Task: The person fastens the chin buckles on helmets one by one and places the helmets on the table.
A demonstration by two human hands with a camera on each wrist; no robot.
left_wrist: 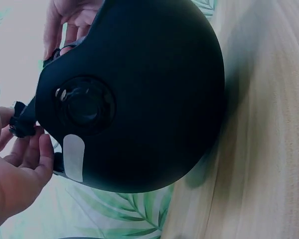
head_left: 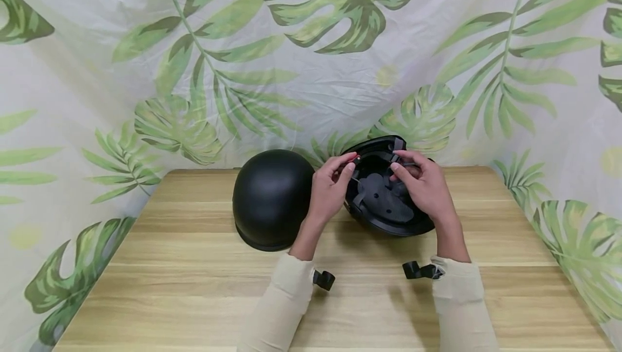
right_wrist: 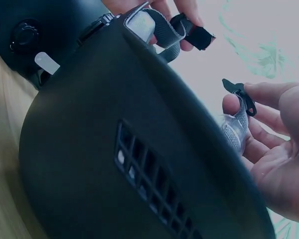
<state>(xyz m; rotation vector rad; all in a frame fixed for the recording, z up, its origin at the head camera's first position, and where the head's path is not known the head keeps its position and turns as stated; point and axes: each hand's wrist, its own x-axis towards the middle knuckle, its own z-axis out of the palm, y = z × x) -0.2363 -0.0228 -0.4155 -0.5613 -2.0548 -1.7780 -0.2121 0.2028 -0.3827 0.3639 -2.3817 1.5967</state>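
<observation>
A black helmet (head_left: pixel 389 227) lies tipped over with its padded inside facing up. At its left rim my left hand (head_left: pixel 330 187) pinches a black chin-strap buckle half (right_wrist: pixel 199 36), which has a red spot on it. Opposite, my right hand (head_left: pixel 427 187) holds the other black buckle half (right_wrist: pixel 237 94) between thumb and fingers, with its grey strap (right_wrist: pixel 235 130) running down beside them. The two halves are apart, above the opening. From the left wrist, the shell (left_wrist: pixel 159 99) shows a round dial (left_wrist: pixel 84 107) on its side.
A second black helmet (head_left: pixel 272 201) sits dome up on the wooden table (head_left: pixel 194 287), just left of my left hand. Behind the table hangs a leaf-patterned cloth (head_left: pixel 330 93). Black camera mounts (head_left: pixel 324 280) stick out from both sleeve cuffs.
</observation>
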